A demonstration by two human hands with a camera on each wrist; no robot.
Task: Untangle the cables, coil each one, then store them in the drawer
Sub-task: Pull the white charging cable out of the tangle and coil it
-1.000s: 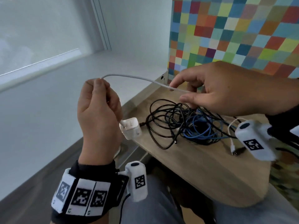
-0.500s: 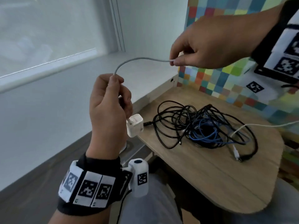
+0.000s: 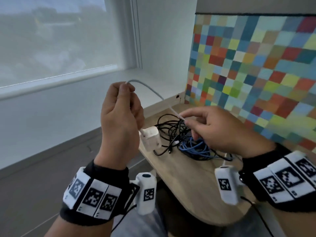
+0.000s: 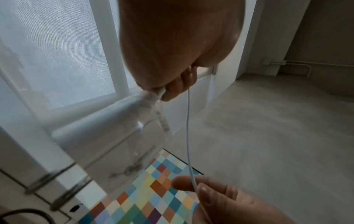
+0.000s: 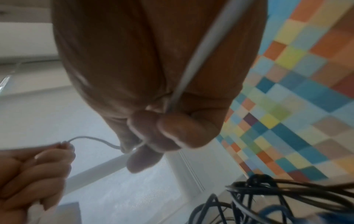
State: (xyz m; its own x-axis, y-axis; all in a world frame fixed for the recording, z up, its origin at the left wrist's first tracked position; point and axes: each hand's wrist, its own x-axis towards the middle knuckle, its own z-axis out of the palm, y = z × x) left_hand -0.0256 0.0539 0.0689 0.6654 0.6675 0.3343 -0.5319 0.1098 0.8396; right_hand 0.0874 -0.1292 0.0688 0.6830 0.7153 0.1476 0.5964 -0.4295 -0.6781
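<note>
two hands [image 3: 119, 117] [image 3: 220, 132], one white cable [image 3: 150, 89], one white charger [image 3: 151, 138], one blue cable [image 3: 195, 147], and a black tangle [image 3: 169, 124] of uncountable cables.

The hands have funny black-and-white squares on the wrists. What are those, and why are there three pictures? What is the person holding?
No machine here, just a person's two hands. The squares are marker bands, and a small camera sits on each wrist. One picture comes from a camera on the head, looking down; the other two look along each hand from the wrists.

The left hand holds a white cable, and a white charger plug hangs just below its grip. The right hand pinches the same cable farther along. You can see that pinch up close in the right wrist picture.

On the wooden table lies a pile of black cables tangled with a blue cable.
</note>
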